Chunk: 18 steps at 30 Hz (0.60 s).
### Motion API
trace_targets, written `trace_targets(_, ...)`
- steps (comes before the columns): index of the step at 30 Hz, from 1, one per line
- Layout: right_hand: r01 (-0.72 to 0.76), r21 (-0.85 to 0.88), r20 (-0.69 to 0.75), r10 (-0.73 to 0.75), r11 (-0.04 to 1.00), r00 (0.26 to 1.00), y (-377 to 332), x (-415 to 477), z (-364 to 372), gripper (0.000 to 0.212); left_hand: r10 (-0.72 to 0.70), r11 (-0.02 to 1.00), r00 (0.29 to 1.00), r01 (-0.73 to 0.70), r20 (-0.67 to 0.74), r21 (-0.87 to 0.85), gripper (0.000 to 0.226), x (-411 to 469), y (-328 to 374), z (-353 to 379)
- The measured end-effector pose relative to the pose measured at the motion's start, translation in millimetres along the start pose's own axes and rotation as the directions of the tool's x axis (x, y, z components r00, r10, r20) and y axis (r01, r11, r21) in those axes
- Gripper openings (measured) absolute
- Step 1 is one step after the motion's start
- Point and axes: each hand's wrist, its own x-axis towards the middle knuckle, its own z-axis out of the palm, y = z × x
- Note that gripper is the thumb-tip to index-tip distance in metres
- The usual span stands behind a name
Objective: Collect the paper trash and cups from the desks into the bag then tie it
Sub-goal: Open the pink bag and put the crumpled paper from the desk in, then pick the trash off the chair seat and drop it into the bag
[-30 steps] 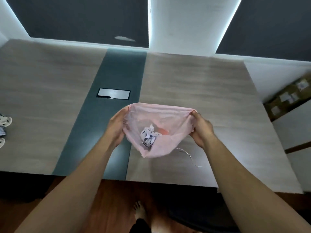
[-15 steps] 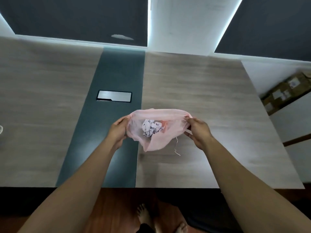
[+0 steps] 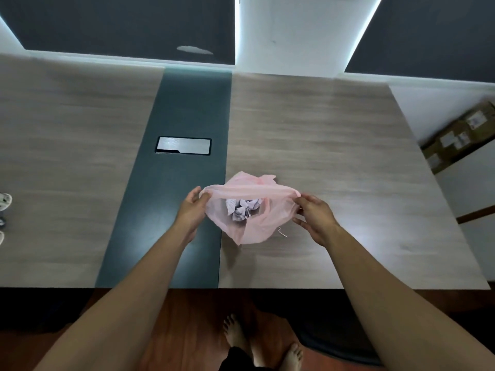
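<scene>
A thin pink plastic bag (image 3: pixel 254 226) rests on the wooden desk (image 3: pixel 334 145), near its middle. Crumpled white paper (image 3: pixel 242 208) shows through the bag's film. My left hand (image 3: pixel 193 207) pinches the left end of the bag's mouth. My right hand (image 3: pixel 314 214) pinches the right end. Between them the rim is pulled into a taut band, and a loose flap of the bag sticks up behind it. A thin string hangs from the bag's lower right.
A dark green strip (image 3: pixel 182 167) runs down the desk with a metal cable hatch (image 3: pixel 183 145) in it. White objects (image 3: pixel 4 202) sit at the far left edge. Cardboard boxes (image 3: pixel 460 135) lie right of the desk. My bare feet (image 3: pixel 263 344) stand below the desk's near edge.
The bag came down onto the desk and its open mouth was drawn flat. Both hands moved apart, stretching the rim into a band.
</scene>
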Motion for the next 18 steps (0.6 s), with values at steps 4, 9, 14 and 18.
trace_targets(4, -0.003, 0.013, 0.001, 0.003, 1.000, 1.000, 12.2, -9.5, -16.5, 0.027, 0.074, 0.987, 0.997, -0.070, -0.018, 0.142, 0.082, -19.4, -3.4, 3.6)
trace_targets(9, -0.028, 0.002, -0.032, 0.028, 1.000, 0.999, 36.9, -22.9, -53.0, 0.032, 0.285, 0.918, 0.958, -0.259, -0.044, 0.301, 0.064, -54.3, -9.7, 18.8)
trace_targets(14, -0.005, -0.090, -0.031, 0.002, 0.996, 1.000, 58.8, -49.5, -101.5, 0.032, 0.454, 0.814, 0.890, -0.435, 0.046, 0.385, 0.029, -108.5, -20.3, 55.6)
trace_targets(18, 0.028, -0.428, 0.042, -0.011, 0.903, 0.999, 89.0, -76.9, -150.8, 0.025, 0.532, 0.683, 0.813, -0.577, 0.236, 0.448, 0.021, -152.9, -41.8, 91.9)
